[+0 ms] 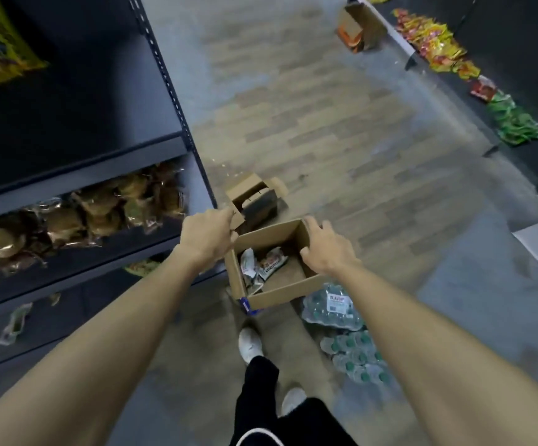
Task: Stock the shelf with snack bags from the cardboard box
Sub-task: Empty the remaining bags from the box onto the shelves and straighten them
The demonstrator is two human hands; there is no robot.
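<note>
Head view looks down on both bare arms reaching forward to an open cardboard box [280, 292] held above the wood-look floor [341, 130]. At the box's left wall, the left hand [205, 236] has its fingers curled over the top edge near the far left corner, thumb side toward the box, clamped on the cardboard. The right hand [324, 249] grips the right wall: its fingers fold over the rim and lie on the outside, slightly spread, while the thumb presses the inner face of that wall. Inside the box, a few white snack bags [261, 265] with red print lie crumpled against the left wall and the bottom; most of the box floor is bare cardboard.

Left of the box stands a dark metal shelf [78, 175]. Its middle level holds clear packs of brown snacks [78, 217], and yellow bags [2, 43] sit on the upper level. A lower level carries a couple of small packets [13, 323].

Beyond the held box, a smaller open carton [256, 194] rests on the floor, just beside the shelf's corner post. Under the right forearm lie shrink-wrapped packs of water bottles [341, 313] with green caps. A white shoe [250, 344] and black trouser leg show below the box. Across the aisle, another shelf edge bears red, yellow and green snack packets [438, 49], with a tilted carton [359, 27] near it.
</note>
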